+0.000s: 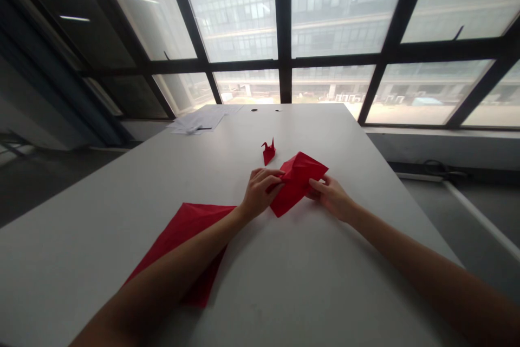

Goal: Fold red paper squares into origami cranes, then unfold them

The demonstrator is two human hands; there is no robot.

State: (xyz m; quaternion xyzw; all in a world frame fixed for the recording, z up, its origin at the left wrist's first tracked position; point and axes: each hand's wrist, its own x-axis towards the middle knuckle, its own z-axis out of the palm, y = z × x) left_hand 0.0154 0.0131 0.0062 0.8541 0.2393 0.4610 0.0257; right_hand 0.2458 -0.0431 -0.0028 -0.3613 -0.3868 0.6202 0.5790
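A partly folded sheet of red origami paper (298, 179) is held between both hands, tilted a little above the white table. My left hand (262, 190) pinches its left side between thumb and fingers. At the right edge, my right hand (328, 195) grips it with the thumb in front and the other fingers mostly hidden behind. Just beyond the paper stands a small finished red paper crane (268, 152). Under my left forearm lies a larger red paper sheet (189, 228), partly covered by the arm.
The long white table (309, 282) reaches toward dark-framed windows (244, 11). White paper sheets (199, 119) with a dark pen-like item lie at its far left. Two small dark round spots sit near the far edge. A cable (442, 171) rests by the wall on the right.
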